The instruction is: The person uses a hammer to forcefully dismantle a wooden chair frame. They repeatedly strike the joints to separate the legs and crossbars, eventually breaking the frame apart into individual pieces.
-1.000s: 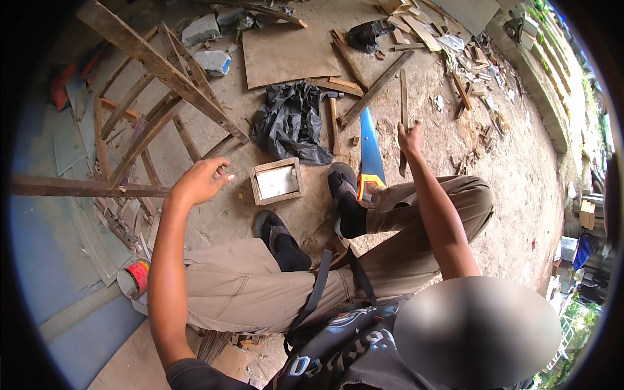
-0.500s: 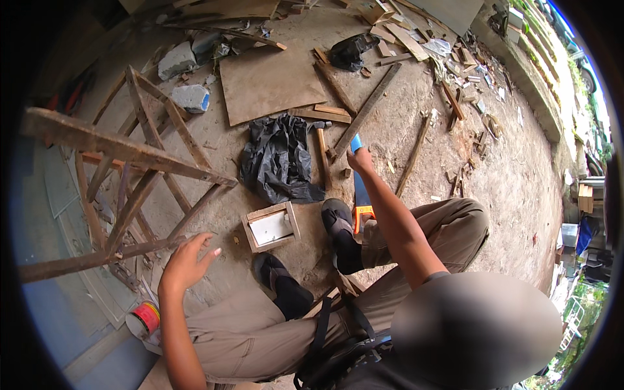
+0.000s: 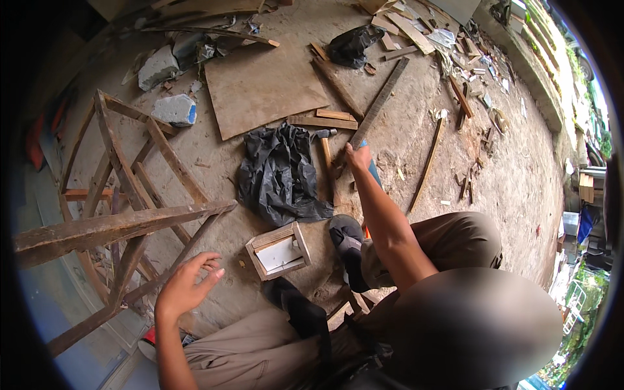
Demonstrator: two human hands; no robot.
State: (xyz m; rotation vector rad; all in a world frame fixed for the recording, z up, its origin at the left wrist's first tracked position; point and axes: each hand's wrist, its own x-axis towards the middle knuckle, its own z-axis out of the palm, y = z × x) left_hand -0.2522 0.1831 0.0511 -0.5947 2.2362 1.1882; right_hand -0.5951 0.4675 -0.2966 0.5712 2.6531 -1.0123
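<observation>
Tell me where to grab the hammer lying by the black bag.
Probably grip the hammer at mid-handle, coming from above. It lies flat on the ground, head away from the person, beside the black bag. The right hand is already close to its free side.

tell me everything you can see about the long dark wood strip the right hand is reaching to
The long wood strip is a narrow, flat, dark brown batten, weathered and rough. It lies flat on the dusty concrete ground, running diagonally from near the black plastic sheet up toward the scattered offcuts. The right hand is on its near end; whether the fingers close round it cannot be told. A hammer lies just beside that end.
</observation>
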